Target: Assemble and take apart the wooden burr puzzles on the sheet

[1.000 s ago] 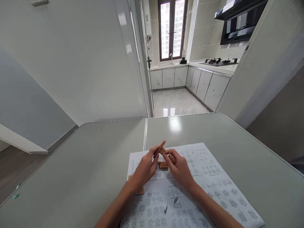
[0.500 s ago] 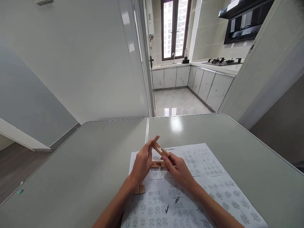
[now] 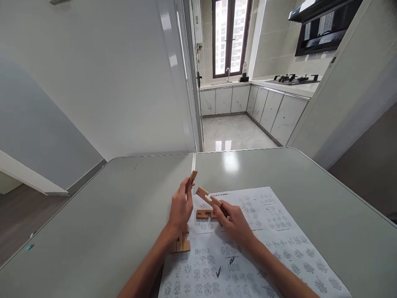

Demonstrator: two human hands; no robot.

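Observation:
In my left hand [image 3: 181, 205] a notched wooden puzzle piece [image 3: 192, 177] is pinched, standing nearly upright above the table. My right hand [image 3: 231, 217] grips another notched wooden puzzle piece [image 3: 203, 193] by its lower end, tilted up to the left. The two held pieces are apart. Just below them a third wooden piece [image 3: 202, 214] with a cut-out lies on the printed sheet [image 3: 248, 248], its right end hidden by my right hand. Beneath my left wrist several wooden pieces [image 3: 182, 245] lie side by side, partly covered by the arm.
The sheet bears rows of small line drawings and lies on a grey-green table [image 3: 124, 215]. A small teal bit [image 3: 29, 247] sits near the table's left edge. Past the far edge are a white panel [image 3: 139, 82] and a kitchen with a stove [image 3: 291, 79].
My left hand has moved left and down, drawing its wooden piece away from the one in my right hand; a gap now shows between them. The right hand stays about where it was.

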